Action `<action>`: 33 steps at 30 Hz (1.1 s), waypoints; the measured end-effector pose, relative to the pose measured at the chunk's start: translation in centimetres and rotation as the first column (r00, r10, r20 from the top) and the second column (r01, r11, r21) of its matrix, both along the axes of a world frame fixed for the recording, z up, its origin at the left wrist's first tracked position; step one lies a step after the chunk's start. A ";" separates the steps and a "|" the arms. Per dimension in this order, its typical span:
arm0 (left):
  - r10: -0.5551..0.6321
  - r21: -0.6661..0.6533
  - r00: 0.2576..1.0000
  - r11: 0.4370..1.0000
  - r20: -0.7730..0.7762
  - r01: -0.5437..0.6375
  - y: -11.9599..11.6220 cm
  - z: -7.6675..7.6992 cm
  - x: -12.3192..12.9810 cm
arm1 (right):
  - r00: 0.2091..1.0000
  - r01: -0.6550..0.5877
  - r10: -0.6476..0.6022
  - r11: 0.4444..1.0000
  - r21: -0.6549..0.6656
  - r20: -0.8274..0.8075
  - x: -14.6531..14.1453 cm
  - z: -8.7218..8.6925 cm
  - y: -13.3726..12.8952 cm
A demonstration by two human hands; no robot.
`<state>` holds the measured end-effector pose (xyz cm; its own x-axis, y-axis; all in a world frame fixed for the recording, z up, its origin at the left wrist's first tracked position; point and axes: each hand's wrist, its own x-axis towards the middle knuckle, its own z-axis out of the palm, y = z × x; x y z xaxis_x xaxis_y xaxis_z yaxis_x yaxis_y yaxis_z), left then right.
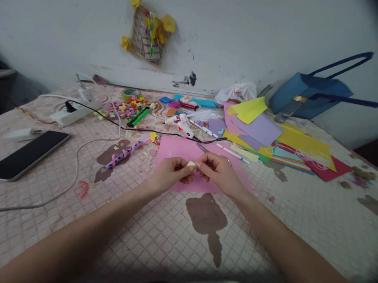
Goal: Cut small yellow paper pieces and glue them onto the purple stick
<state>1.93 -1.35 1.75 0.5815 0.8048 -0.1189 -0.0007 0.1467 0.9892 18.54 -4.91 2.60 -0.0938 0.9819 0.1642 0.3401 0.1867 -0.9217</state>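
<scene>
A small pale yellow paper piece (191,163) is pinched between the thumb and fingers of my left hand (175,172). Close beside it, my right hand (218,170) has its thumb and fingers pressed together at the piece's right side; whatever they grip is too small to make out. Both hands are over a pink paper sheet (176,146). Scissors (202,147) lie partly hidden behind my right hand. Farther back rests a white glue gun (184,125). To the left lies a purple dotted paper roll (124,155) wound with a pink strip.
A phone (26,155), power strip (75,113) and cables occupy the left. Behind are paper scraps (121,109), a green cutter (138,117) and tape (131,94). Coloured sheets (260,129) and a blue bag (306,95) are at the right.
</scene>
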 end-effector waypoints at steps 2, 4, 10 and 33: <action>-0.035 -0.027 0.999 0.999 -0.004 0.035 -0.1 0.0 0.0 | 1.000 0.002 -0.002 1.000 -0.002 -0.002 -0.1 0.0 -0.1; -0.042 -0.048 0.999 0.998 -0.004 0.042 -0.1 0.0 0.1 | 1.000 -0.005 0.005 1.000 0.000 -0.005 -0.2 0.0 -0.1; -0.041 -0.061 0.999 0.997 0.016 0.042 0.0 0.1 0.0 | 0.999 -0.026 0.024 0.999 -0.042 -0.047 -0.3 0.0 0.0; 0.031 -0.035 0.999 0.999 -0.014 -0.031 0.6 -0.2 -0.4 | 0.985 -0.061 0.037 0.989 -0.137 -0.167 -0.5 -1.2 0.2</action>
<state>1.56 -0.72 1.53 0.5547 0.8176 -0.1548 0.0075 0.1811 0.9834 18.02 -4.75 1.38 -0.1256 0.9912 0.0413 0.1760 0.0632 -0.9824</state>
